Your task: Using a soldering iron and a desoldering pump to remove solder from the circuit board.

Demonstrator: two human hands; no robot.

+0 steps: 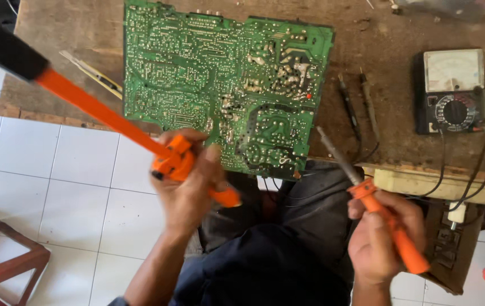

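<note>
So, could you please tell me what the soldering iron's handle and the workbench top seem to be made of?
Soldering iron in the right hand: handle looks like smooth orange plastic, evenly coloured, slightly glossy. Workbench top: apparently bare, worn wood, brown, stained and rough at the edge.

Green circuit board point(225, 85), orange soldering iron point(387, 224)

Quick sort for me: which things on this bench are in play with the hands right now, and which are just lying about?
In hand or under the hands:
- left hand: orange desoldering pump
- right hand: orange-handled soldering iron
- green circuit board, solder side up

Lying about:
- analog multimeter
- two test probes
- wooden stool on the floor
</note>
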